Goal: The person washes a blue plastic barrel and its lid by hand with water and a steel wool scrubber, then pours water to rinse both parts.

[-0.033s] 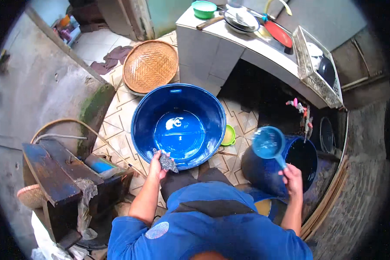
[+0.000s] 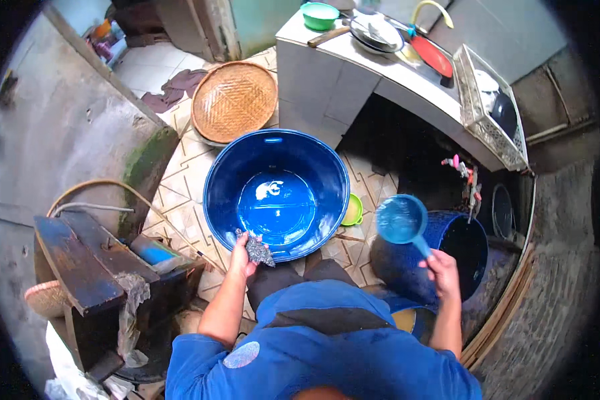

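A large round blue tub stands on the tiled floor before me, its inside wet and shiny. At its near rim, my left hand grips a grey, shaggy scouring pad that looks like steel wool. To the right of the tub, my right hand is closed round the handle of a blue water dipper, which seems to hold water. Beneath and beyond the dipper sits a dark blue barrel with a dark opening.
A round woven bamboo tray lies beyond the tub. Close to the tub's right side is a small green bowl. A white counter with dishes runs along the far right. A wooden bench stands at left.
My right hand has carried the dipper a little to the left, toward the tub. My left hand stays at the tub's near rim with the scouring pad.
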`<state>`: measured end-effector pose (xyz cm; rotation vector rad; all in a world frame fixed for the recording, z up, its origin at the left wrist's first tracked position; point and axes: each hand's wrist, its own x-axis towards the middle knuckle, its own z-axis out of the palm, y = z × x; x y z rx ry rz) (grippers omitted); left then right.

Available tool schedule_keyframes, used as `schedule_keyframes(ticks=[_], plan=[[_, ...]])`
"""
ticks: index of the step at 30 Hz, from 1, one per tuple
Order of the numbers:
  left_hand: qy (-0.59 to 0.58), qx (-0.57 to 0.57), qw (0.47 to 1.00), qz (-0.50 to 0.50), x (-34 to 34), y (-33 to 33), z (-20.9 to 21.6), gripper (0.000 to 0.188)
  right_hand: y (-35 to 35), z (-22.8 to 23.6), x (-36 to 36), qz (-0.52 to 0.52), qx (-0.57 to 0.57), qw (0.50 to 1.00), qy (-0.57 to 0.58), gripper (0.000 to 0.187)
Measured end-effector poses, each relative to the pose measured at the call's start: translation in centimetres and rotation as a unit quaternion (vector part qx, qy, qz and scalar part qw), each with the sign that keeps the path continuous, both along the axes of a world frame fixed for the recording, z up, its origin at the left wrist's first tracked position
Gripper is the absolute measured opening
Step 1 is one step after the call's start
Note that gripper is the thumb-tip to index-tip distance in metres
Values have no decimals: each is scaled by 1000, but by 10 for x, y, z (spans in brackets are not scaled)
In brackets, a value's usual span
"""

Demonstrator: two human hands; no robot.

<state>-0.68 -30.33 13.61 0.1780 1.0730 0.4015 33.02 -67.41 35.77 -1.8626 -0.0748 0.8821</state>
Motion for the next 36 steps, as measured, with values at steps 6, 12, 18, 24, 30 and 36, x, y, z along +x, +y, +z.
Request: schedule_keyframes(ticks=[6, 12, 18, 24, 30, 36], plan=[[-3, 3, 999, 51, -27, -6, -5, 24, 191, -77, -45, 128, 15, 982, 141, 23], [-42, 9, 994, 97, -68, -4, -5, 23, 357, -142, -75, -3, 37, 951, 308, 16], [-37, 17, 991, 126, -90, 2, -2, 25, 364, -149, -79, -165, 86, 930, 316, 19], [-62, -3, 991, 119, -91, -1, -26, 17, 271, -153, -84, -161, 103, 944, 267, 24], [-35, -4, 998, 49, -56, -4, -24, 20, 195, -100, -107, -77, 5, 985, 153, 23], [6, 45, 998, -41, 3, 1, -19, 16, 154, -73, -112, 141, -60, 988, 27, 30]])
